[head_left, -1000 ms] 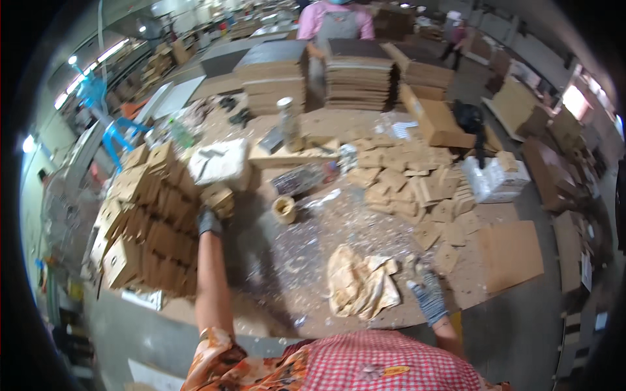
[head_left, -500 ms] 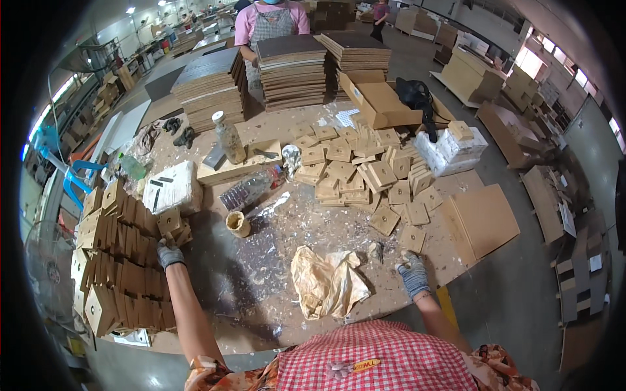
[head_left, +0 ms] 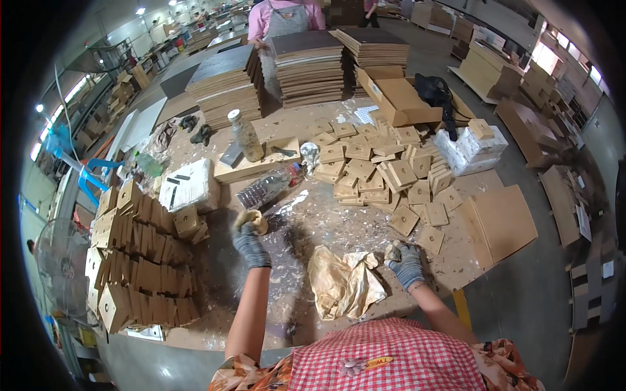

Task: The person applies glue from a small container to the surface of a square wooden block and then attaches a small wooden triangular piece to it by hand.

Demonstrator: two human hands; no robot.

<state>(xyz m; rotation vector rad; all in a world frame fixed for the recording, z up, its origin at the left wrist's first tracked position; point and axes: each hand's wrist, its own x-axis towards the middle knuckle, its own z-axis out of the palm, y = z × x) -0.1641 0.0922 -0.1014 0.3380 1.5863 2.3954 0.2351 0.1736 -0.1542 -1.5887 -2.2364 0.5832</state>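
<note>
My left hand [head_left: 250,244], in a grey knit glove, is closed round the side of a small tan cup [head_left: 261,225] on the worktable. My gloved right hand [head_left: 407,264] rests at the table's near right with its fingers curled over a small dark thing, mostly hidden under them. Between the hands lies a crumpled cream sheet [head_left: 345,280]. Rows of square wooden blocks [head_left: 147,260] stand stacked at the left. A loose heap of square wooden pieces with centre holes [head_left: 372,169] lies beyond my right hand.
A plastic bottle [head_left: 264,189] lies behind the cup, and a clear jar [head_left: 246,140] stands beyond it. At the right is a cardboard piece [head_left: 499,225]. Stacked boards [head_left: 306,72] line the far edge, where a person in pink [head_left: 287,19] stands. A fan [head_left: 62,260] is at far left.
My left hand has left the wooden blocks and moved right onto the cup. My right hand has shifted left over the small dark thing. The whole view has shifted slightly.
</note>
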